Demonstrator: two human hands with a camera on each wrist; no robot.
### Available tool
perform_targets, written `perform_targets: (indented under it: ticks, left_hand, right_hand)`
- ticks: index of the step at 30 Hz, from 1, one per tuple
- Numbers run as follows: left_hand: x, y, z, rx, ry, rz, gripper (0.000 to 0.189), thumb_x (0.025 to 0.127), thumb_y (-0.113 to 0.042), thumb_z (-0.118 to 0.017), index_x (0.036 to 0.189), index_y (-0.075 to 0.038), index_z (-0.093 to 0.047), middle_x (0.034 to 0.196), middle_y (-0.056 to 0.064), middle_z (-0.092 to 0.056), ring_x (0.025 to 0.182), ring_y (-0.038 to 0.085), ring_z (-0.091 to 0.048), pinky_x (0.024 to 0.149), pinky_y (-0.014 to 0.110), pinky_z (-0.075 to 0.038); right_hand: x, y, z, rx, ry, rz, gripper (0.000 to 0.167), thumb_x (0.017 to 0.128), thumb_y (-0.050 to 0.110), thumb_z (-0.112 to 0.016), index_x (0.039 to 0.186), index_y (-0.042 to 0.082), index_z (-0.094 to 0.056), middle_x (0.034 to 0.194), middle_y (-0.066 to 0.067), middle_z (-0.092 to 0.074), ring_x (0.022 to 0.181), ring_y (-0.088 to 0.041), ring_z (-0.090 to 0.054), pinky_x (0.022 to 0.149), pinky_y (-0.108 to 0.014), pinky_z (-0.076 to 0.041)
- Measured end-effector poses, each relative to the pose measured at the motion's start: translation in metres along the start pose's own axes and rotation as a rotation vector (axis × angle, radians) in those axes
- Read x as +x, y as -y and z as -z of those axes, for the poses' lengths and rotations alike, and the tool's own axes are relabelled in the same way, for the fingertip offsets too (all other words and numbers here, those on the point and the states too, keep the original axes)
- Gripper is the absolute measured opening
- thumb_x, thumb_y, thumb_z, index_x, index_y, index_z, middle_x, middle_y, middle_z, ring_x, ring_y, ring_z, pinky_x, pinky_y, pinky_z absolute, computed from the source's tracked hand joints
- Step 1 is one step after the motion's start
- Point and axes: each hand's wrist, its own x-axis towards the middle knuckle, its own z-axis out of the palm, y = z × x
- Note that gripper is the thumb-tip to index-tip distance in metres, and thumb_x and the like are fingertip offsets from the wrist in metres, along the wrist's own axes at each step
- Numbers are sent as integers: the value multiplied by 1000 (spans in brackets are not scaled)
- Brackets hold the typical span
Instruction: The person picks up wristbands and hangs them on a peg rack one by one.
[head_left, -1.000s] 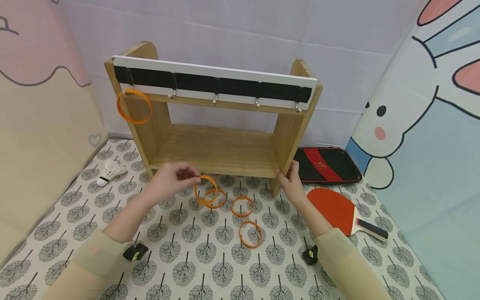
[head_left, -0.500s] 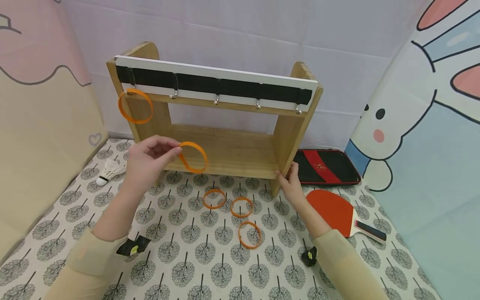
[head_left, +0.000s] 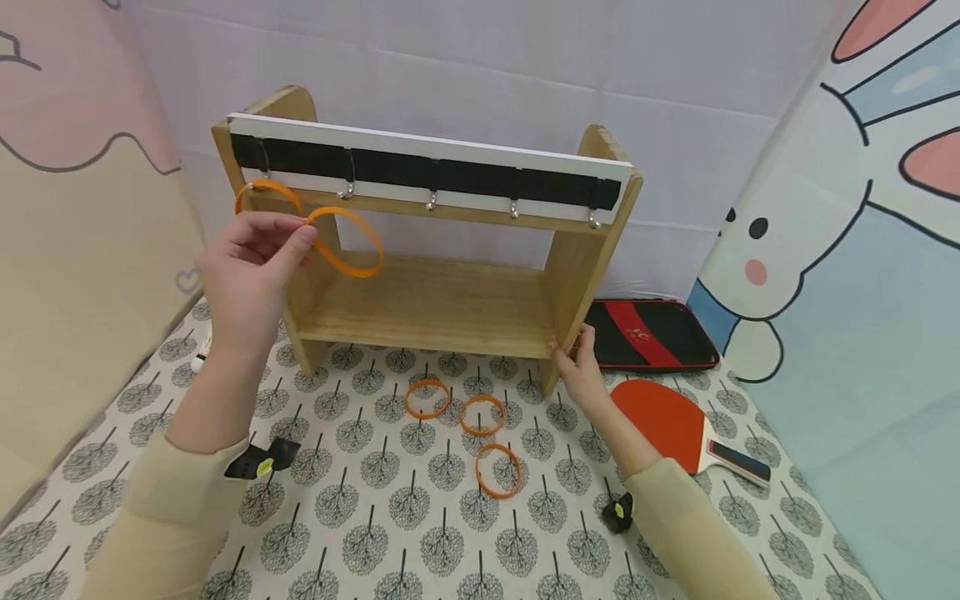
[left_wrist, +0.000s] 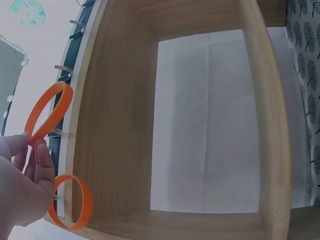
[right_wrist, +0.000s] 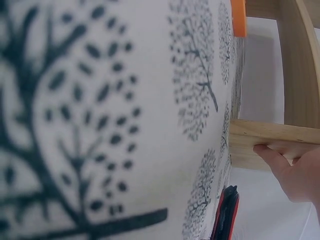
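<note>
Fingers pinched together, a person's left hand (head_left: 247,262) holds an orange ring (left_wrist: 60,107) before the left end of a wooden shelf (head_left: 427,308), partly blocking the head camera's view of a hanging ring (left_wrist: 86,200). The right hand (head_left: 583,373) grips the shelf's lower right side, near a red paddle (head_left: 660,421) and black-and-red case (head_left: 682,333). Three more rings (head_left: 427,416) lie on the counter (head_left: 405,542).

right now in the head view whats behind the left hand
An orange ring hangs behind the left hand; its top shows, its bottom is covered, as is part of the shelf.
</note>
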Motion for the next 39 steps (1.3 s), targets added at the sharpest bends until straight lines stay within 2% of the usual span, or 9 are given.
perform_targets:
  ticks: [7, 9, 13, 18, 22, 26, 32, 35, 39]
  left_hand:
    - [13, -1, -6, -31, -97, -33, 19, 74, -2, -78, 86, 8, -67, 74, 9, -67, 53, 18, -55, 56, 22, -49]
    - [15, 0, -8, -39, -106, -62, 18, 74, 0, -78, 85, 9, -67, 75, 9, -67, 53, 18, -55, 56, 22, -49]
    - [16, 1, -9, 20, -103, -103, 14, 75, 1, -77, 84, 8, -68, 73, 6, -67, 53, 17, -56, 56, 21, -49]
    - [12, 6, -7, 221, -85, -84, 15, 76, -4, -77, 86, 4, -69, 74, -1, -66, 58, 12, -59, 58, 16, -50]
    - [10, 14, -4, 385, -68, -99, 17, 78, -7, -76, 89, 4, -69, 77, -9, -65, 61, 6, -61, 60, 14, -50]
    - [8, 16, -2, 404, -68, -110, 18, 79, -7, -75, 90, 5, -68, 78, -11, -65, 63, 5, -62, 60, 13, -49]
    - [-2, 9, -1, 399, -104, -126, 15, 79, -6, -75, 87, 4, -68, 75, -11, -64, 64, 4, -61, 60, 13, -46]
    - [-10, 10, 0, 430, -84, -126, 16, 79, -7, -75, 88, 4, -68, 76, -12, -64, 67, 4, -60, 62, 13, -46]
    - [-22, 17, 2, 448, -21, -107, 19, 79, -5, -75, 91, 7, -66, 80, -10, -64, 72, 7, -59, 67, 14, -47]
  right_hand:
    - [1, -3, -1, 4, -2, -11, 50, 98, 20, -50, 136, 12, -18, 129, -21, -38, 111, -34, -48, 93, -53, -45]
    - [1, -2, 0, 4, 3, -11, 51, 98, 20, -50, 136, 12, -18, 130, -21, -37, 111, -34, -48, 94, -54, -45]
    - [1, -1, 0, 8, 4, -7, 51, 98, 20, -50, 136, 12, -18, 130, -21, -37, 112, -34, -47, 95, -55, -44]
    - [1, -1, 1, 3, 8, -11, 50, 98, 20, -50, 136, 12, -17, 130, -21, -36, 113, -34, -47, 96, -54, -44]
    - [1, -2, 1, 3, 9, -7, 50, 99, 20, -49, 136, 11, -17, 131, -21, -35, 113, -34, -47, 97, -55, -43]
    - [1, 0, 0, 5, 8, 2, 50, 98, 20, -49, 136, 10, -17, 130, -22, -37, 112, -35, -47, 95, -54, -44]
    - [1, 1, -1, 0, 2, 9, 50, 98, 18, -49, 135, 10, -17, 129, -22, -37, 113, -35, -48, 96, -55, -44]
    - [2, 1, 0, -1, 2, 13, 49, 98, 17, -49, 135, 9, -17, 129, -23, -37, 113, -35, -48, 96, -55, -44]
    - [3, 1, 0, 11, 12, -1, 50, 99, 15, -48, 136, 7, -16, 129, -24, -36, 113, -35, -47, 97, -56, -43]
